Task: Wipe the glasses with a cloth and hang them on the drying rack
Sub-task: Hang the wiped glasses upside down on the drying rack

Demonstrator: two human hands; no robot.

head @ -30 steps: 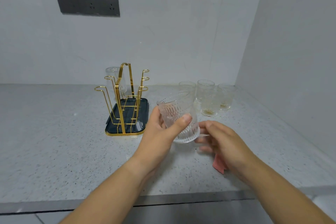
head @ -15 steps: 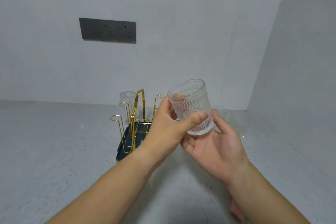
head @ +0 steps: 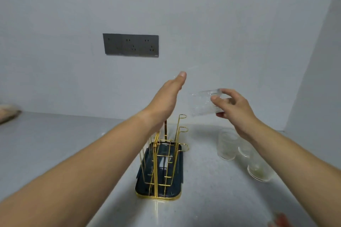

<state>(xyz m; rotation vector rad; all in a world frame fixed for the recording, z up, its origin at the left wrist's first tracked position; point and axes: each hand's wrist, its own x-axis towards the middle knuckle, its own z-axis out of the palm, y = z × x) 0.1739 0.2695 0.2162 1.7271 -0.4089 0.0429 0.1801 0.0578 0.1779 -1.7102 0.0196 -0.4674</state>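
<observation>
Right hand (head: 235, 110) gripping glass (head: 205, 103) — left hand (head: 166, 97) flat

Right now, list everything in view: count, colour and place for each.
held glass: one, clear, ribbed, tilted in the air up and right of the rack
glasses on the counter: at least three, clear, right of the rack, partly behind the right forearm
drying rack: one, gold wire on a dark tray, middle of the counter
cloth: one, pinkish red, bottom right corner, blurred
socket panel: one, dark grey, on the back wall
beige thing: one, at the left edge, too cut off to name
counter: one, pale grey
left hand: above the rack, fingers straight, holding nothing
right hand: grips the held glass with fingers and thumb
</observation>
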